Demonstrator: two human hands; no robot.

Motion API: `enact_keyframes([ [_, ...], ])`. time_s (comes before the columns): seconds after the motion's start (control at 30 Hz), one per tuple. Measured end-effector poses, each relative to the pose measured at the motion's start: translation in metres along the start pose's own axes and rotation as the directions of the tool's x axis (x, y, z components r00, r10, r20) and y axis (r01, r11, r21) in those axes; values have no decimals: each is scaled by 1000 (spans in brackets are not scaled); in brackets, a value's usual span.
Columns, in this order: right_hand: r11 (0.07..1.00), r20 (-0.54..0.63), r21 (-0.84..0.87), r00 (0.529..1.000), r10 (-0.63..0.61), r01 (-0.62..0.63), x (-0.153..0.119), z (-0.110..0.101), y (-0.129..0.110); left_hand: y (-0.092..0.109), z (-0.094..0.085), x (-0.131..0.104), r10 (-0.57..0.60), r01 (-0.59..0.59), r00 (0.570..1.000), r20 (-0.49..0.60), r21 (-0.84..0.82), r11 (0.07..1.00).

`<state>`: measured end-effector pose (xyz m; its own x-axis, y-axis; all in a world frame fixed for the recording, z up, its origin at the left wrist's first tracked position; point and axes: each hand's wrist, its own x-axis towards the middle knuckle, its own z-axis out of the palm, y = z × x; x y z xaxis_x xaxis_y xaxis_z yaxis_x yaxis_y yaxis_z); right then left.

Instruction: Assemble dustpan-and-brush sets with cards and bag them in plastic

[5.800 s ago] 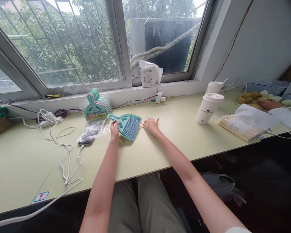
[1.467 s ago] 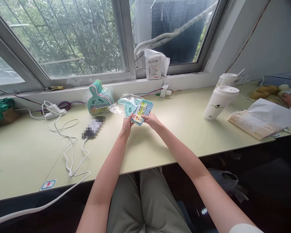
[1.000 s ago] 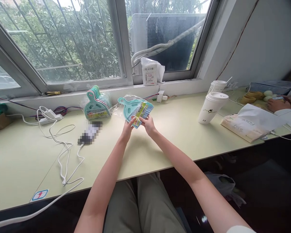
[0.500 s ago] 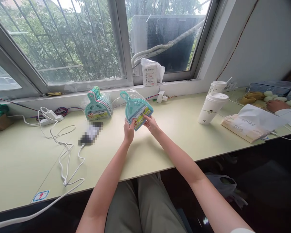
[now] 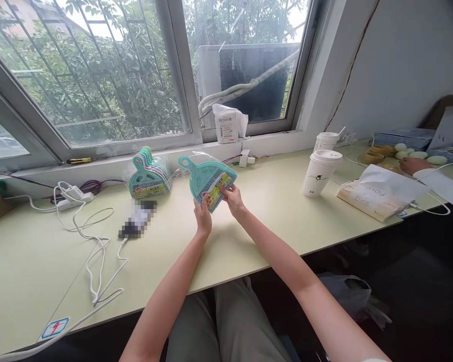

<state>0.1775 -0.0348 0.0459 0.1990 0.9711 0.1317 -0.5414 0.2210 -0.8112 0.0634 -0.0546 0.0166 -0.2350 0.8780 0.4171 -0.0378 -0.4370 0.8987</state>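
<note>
A teal dustpan (image 5: 203, 177) with a small brush nested in it and a yellow-green label is held above the table, tilted with its handle to the upper left. Clear plastic wrap shows around it. My left hand (image 5: 203, 215) grips its lower edge, fingers closed on it. My right hand (image 5: 233, 198) pinches the lower right edge by the label. To the left, a row of similar wrapped dustpans (image 5: 148, 180) in teal, pink and other colours stands near the windowsill.
On the pale table (image 5: 272, 221) lie a blurred-out phone (image 5: 138, 219), white cables and a power strip (image 5: 75, 198). To the right stand a white cup (image 5: 320, 173), another behind it, and a tissue pack (image 5: 377, 193). A co-worker's hand (image 5: 415, 166) rests near pale round objects at far right.
The dustpan has turned a little, its handle swinging further left and down. Both hands keep their hold. The whole view has shifted slightly.
</note>
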Motion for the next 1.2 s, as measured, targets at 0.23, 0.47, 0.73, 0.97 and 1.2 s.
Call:
enact_keyframes([
  [0.23, 999, -42, 19, 998, -43, 44, 3, -4, 2, -2, -1, 1, -64, 67, 986, 156, -17, 998],
  [0.47, 998, -77, 63, 997, -24, 29, 5, -6, -2, 14, -2, 11, -154, 264, 905, 396, -240, 934],
  [0.73, 997, -98, 75, 995, 24, -17, 0, -2, 13, 15, -10, 16, -140, 218, 935, 327, -218, 951],
  [0.97, 981, -109, 72, 976, 190, -183, 10, -7, 11, 13, -8, 12, -205, 259, 940, 274, -179, 949],
  [1.2, 995, -197, 75, 977, 85, -72, 24, -23, -1, 15, -14, 15, -251, 331, 897, 364, -179, 926],
])
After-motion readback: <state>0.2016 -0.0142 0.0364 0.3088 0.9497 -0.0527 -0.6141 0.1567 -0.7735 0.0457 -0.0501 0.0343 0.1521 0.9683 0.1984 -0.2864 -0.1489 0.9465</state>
